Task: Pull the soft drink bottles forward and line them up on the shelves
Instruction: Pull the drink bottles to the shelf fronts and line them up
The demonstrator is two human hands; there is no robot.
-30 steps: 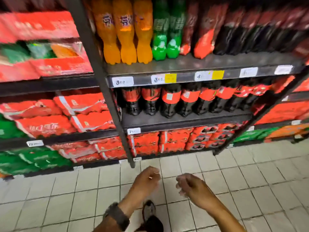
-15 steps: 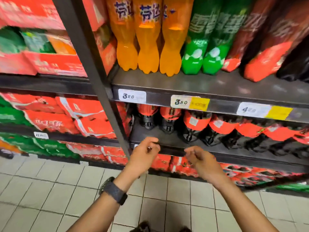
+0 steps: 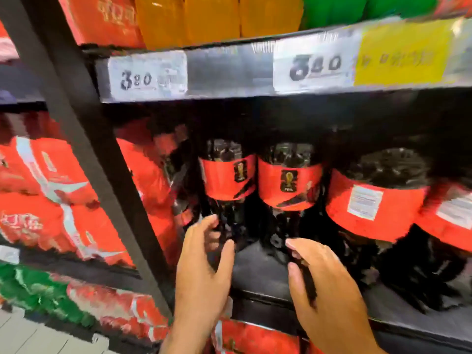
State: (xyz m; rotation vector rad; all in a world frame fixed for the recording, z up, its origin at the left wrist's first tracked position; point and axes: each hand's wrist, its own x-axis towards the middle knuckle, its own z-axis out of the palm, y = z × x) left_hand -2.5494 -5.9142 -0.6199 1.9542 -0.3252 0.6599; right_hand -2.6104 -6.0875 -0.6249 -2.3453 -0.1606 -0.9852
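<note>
Hands have come up from over the floor and into the middle shelf (image 3: 258, 274) within the last second, so I read the reach as done and the pulling about to start. My left hand (image 3: 204, 267) is spread, fingers curling toward the base of the left cola bottle (image 3: 227, 180), and my right hand (image 3: 329, 284) is likewise open beside the base of its neighbour, the second cola bottle (image 3: 288, 185); neither pinches anything yet. Both bottles stand set back from the shelf lip, behind the fuller bottle (image 3: 378, 200) on the right, so they need drawing forward to match.
</note>
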